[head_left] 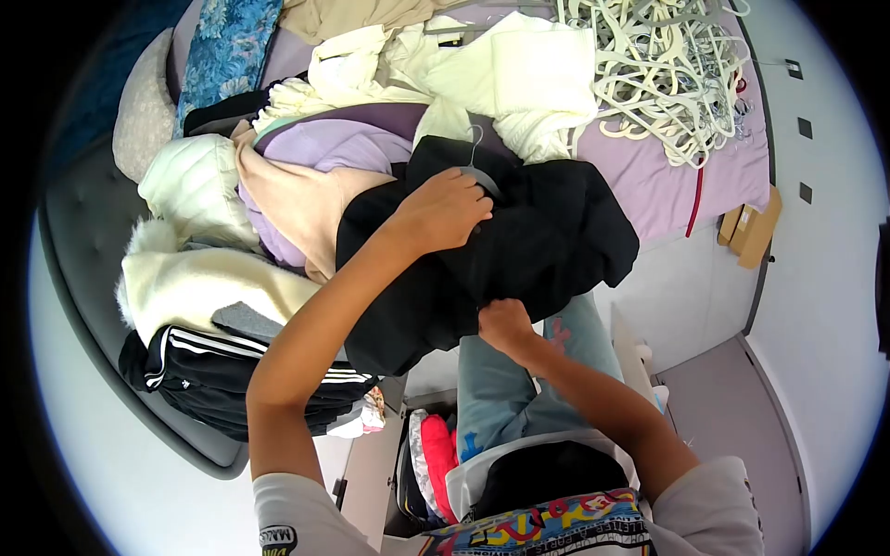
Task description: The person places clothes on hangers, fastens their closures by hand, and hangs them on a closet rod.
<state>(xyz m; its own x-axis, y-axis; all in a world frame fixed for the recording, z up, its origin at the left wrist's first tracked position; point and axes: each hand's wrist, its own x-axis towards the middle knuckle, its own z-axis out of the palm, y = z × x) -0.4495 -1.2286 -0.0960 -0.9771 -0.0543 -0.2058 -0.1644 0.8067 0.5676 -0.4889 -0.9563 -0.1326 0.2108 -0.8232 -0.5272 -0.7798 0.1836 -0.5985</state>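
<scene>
A black garment (556, 222) is spread in front of me over the bed's edge, its exact kind hidden by folds. From its collar sticks the thin metal hook of a grey clothes hanger (484, 180). My left hand (445, 211) is closed at the collar, gripping the hanger where it meets the cloth. Lower down, my right hand (505, 324) is closed in a fist on the garment's near edge, pinching the black cloth. Most of the hanger is covered by the cloth.
White and grey hangers (663, 79) lie heaped on the bed's lilac sheet (649, 199). Cream clothes (519, 79), a lilac garment (338, 144), a white puffer jacket (199, 185) and striped black clothes (213, 371) pile up leftward. Below lies an open suitcase (408, 473).
</scene>
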